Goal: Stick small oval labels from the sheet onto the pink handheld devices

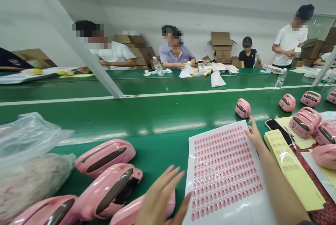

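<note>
My right hand (254, 135) grips the upper right edge of a white sheet of stickers (225, 172), thumb on top and index finger stretched along the edge. Rows of small pink and red oval stickers cover the sheet, which is tilted up toward me. At its lower left side is my left hand (162, 197), slightly blurred, fingers apart and holding nothing; its thumb tip is close to the sheet's edge. Behind and left of that hand lie several pink plastic housings with dark panels, one of them a handled pink housing (107, 156). Part of another pink housing (131, 212) is hidden by my left hand.
A clear plastic bag (34, 169) lies at left. To the right are yellow sticker sheets (291, 169), a phone (278, 130), tweezers (291, 135) and several pink housings (306, 121). One pink housing (243, 108) stands on the green belt (168, 113). Several people sit or stand across it.
</note>
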The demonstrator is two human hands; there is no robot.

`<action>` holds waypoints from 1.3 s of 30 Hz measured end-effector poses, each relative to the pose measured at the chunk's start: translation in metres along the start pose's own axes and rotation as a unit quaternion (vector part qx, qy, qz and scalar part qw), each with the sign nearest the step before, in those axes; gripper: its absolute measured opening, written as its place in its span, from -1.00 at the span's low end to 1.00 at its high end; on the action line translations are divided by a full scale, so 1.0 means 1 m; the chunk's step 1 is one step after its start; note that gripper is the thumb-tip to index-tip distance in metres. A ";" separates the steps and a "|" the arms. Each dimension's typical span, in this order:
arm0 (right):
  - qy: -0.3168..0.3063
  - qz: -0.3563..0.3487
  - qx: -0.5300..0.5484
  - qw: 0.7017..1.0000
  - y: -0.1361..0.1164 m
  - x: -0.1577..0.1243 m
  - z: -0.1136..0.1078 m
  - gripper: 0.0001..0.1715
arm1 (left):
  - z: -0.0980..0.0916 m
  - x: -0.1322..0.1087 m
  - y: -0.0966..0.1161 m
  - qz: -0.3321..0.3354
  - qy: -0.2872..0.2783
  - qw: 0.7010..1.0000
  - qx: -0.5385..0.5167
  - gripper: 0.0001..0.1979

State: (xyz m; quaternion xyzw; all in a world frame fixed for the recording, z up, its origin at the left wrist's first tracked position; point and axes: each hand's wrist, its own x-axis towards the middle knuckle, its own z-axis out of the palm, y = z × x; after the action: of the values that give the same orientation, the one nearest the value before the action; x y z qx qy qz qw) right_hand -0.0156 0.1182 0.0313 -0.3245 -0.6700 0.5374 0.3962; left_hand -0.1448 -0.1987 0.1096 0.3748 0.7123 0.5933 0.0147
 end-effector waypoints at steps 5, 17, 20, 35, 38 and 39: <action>-0.046 -0.023 0.049 0.997 -0.030 -0.022 -0.007 -0.13 | 0.094 0.053 -0.004 0.132 -0.193 0.954 0.190 -0.44; -0.114 -0.118 -0.007 0.986 -0.070 -0.066 -0.017 -0.15 | 0.161 0.070 -0.034 0.221 -0.214 0.935 0.179 -0.05; -0.095 -0.154 -0.019 0.983 -0.070 -0.070 -0.016 -0.12 | 0.161 0.074 -0.033 0.265 -0.227 0.924 0.157 -0.03; -0.040 -0.153 -0.173 0.972 -0.082 -0.083 -0.017 -0.22 | 0.168 0.074 -0.040 0.367 -0.204 0.900 0.120 -0.23; -0.032 -0.159 -0.174 0.971 -0.083 -0.083 -0.020 -0.19 | 0.168 0.070 -0.034 0.372 -0.167 0.907 0.108 -0.41; -0.032 -0.160 -0.172 0.971 -0.083 -0.083 -0.021 -0.18 | 0.168 0.069 -0.030 0.372 -0.154 0.910 0.102 -0.50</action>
State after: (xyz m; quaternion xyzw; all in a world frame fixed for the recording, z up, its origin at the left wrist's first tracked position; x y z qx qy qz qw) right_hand 0.0415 0.0392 0.1001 -0.2592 -0.8080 0.3536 0.3936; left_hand -0.1316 -0.0209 0.0635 0.6988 0.5670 0.4145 -0.1358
